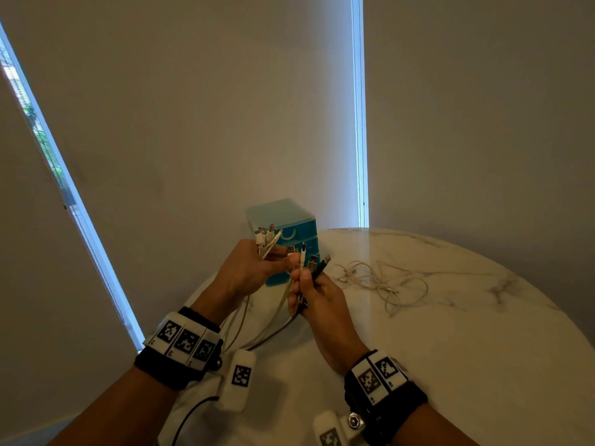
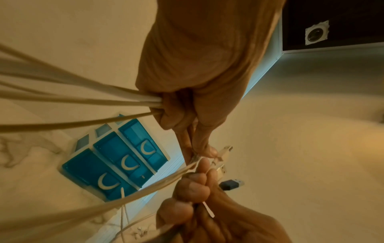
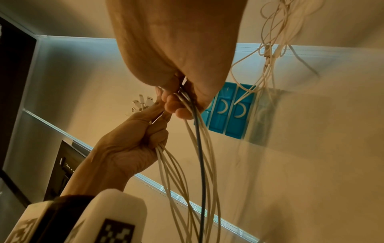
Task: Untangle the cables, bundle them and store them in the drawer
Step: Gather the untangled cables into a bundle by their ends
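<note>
My left hand (image 1: pixel 254 268) grips a bunch of white cables (image 1: pixel 267 239) just below their plugs, which fan out above the fist. My right hand (image 1: pixel 309 294) grips a second bunch close beside it, with white plugs and one black USB plug (image 1: pixel 322 267) sticking up. Both bunches hang down in loops (image 3: pixel 187 172) between my wrists, a dark cable (image 3: pixel 200 164) among them. In the left wrist view the white strands (image 2: pixel 83 98) run taut out of my left fist (image 2: pixel 187 105). The teal drawer unit (image 1: pixel 289 226) stands on the table right behind my hands, its drawers (image 2: pixel 116 162) closed.
A loose tangle of thin white cables (image 1: pixel 380 281) lies on the round marble table (image 1: pixel 450 333) to the right of my hands. Closed blinds (image 1: pixel 193 123) hang behind the table. A black lead (image 1: pixel 190 416) runs from my left wrist band.
</note>
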The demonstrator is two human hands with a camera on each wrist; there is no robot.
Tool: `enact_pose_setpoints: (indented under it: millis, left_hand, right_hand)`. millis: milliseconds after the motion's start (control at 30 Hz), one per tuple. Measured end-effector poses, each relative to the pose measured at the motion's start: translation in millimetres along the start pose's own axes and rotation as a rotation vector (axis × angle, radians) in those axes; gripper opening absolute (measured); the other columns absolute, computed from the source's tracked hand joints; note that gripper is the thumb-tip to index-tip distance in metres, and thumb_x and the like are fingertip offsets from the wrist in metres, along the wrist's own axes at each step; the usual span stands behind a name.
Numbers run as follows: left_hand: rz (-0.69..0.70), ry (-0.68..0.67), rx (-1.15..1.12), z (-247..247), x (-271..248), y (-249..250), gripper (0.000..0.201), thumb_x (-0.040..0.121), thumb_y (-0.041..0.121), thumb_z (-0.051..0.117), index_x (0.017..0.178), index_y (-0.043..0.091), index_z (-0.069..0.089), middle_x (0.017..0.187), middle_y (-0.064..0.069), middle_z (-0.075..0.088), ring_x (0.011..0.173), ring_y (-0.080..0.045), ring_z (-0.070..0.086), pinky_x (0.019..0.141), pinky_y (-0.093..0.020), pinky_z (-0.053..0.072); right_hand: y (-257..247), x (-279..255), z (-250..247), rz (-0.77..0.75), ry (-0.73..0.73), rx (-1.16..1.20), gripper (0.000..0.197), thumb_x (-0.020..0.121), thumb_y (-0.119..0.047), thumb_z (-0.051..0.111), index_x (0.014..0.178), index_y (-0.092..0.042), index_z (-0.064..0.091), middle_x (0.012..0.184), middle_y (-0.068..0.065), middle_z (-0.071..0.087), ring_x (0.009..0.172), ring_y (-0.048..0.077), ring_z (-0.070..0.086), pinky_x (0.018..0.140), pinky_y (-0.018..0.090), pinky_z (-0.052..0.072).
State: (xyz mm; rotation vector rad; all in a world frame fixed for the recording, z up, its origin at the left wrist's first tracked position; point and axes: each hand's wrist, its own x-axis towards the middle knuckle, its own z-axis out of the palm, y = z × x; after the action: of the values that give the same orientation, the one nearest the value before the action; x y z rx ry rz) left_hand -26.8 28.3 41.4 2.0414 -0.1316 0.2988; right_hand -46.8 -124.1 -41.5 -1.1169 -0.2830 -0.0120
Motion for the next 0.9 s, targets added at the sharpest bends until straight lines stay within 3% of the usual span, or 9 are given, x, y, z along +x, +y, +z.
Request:
enact_pose_setpoints:
  millis: [67,167,333,467,567,700,800,900]
  left_hand:
    - [0.017,-0.001,-0.018,0.3,-1.1,1.4,0.033,0.077,0.036,0.088,0.102,0.014,0.084,0.100,0.005,0.083,0.090,0.000,0.076,0.080,-0.022,0.056]
    - [0.041,0.016,-0.047,-1.9,-2.2,3.5,0.043,0.068,0.043,0.086,0.101,0.015,0.085,0.103,0.006,0.083,0.094,-0.003,0.077,0.091,-0.031,0.060]
    - [0.053,0.058,-0.018,-1.9,0.6,-1.3,0.026,0.080,0.032,0.091,0.102,0.019,0.086,0.101,0.008,0.083,0.098,-0.006,0.077,0.097,-0.037,0.060]
    - [0.081,0.037,-0.011,2.7,-1.9,-3.8,0.032,0.078,0.038,0.091,0.103,0.020,0.086,0.101,0.008,0.083,0.095,-0.003,0.077,0.088,-0.028,0.061]
    - [0.059,-0.039,0.013,3.4,-2.4,-0.1,0.033,0.077,0.044,0.085,0.101,0.022,0.086,0.100,0.011,0.082,0.092,0.002,0.075,0.074,-0.014,0.055]
    - [0.024,-0.118,0.017,0.3,0.4,1.6,0.011,0.097,0.025,0.075,0.102,0.016,0.081,0.079,0.015,0.074,0.057,0.010,0.063,0.051,-0.007,0.046]
    - [0.031,-0.128,-0.016,1.0,0.4,-1.5,0.018,0.100,0.021,0.071,0.110,0.007,0.077,0.082,0.013,0.072,0.056,0.010,0.062,0.052,-0.007,0.047]
    - [0.059,-0.151,0.003,2.6,-0.7,-2.3,0.017,0.100,0.023,0.072,0.106,0.008,0.077,0.087,0.009,0.076,0.065,0.010,0.066,0.057,-0.008,0.049]
  right_hand:
    - [-1.7,-1.5,-2.7,-0.015,0.015,-0.036,0.032,0.113,-0.031,0.051,0.117,-0.006,0.071,0.083,0.005,0.069,0.077,0.020,0.069,0.077,0.032,0.063]
    - [-4.6,-1.6,-4.3,-0.018,0.044,-0.102,0.028,0.112,-0.031,0.054,0.116,-0.011,0.073,0.085,0.004,0.076,0.084,0.025,0.078,0.080,0.033,0.066]
    - [-6.9,-3.4,-3.5,-0.046,0.070,-0.152,0.026,0.107,-0.033,0.062,0.114,-0.011,0.074,0.089,0.010,0.081,0.085,0.024,0.081,0.079,0.034,0.067]
    - [-5.1,-3.8,-5.3,-0.080,0.095,-0.205,0.025,0.104,-0.034,0.067,0.113,-0.012,0.077,0.087,0.008,0.082,0.080,0.022,0.081,0.078,0.036,0.068]
    - [-3.7,-2.2,-7.0,-0.075,0.088,-0.233,0.025,0.103,-0.035,0.069,0.109,-0.013,0.078,0.088,0.006,0.082,0.080,0.021,0.082,0.079,0.040,0.068]
    - [-3.9,0.5,-8.2,-0.048,0.058,-0.246,0.024,0.103,-0.038,0.069,0.110,-0.016,0.077,0.091,0.005,0.083,0.083,0.021,0.082,0.084,0.044,0.068]
    - [-4.9,0.8,-7.5,-0.011,0.052,-0.235,0.029,0.103,-0.040,0.068,0.114,-0.014,0.076,0.094,0.005,0.082,0.083,0.021,0.082,0.083,0.043,0.068]
    - [-8.4,1.1,-8.8,0.027,0.026,-0.230,0.036,0.102,-0.043,0.067,0.117,-0.011,0.076,0.102,0.003,0.080,0.085,0.021,0.082,0.081,0.041,0.068]
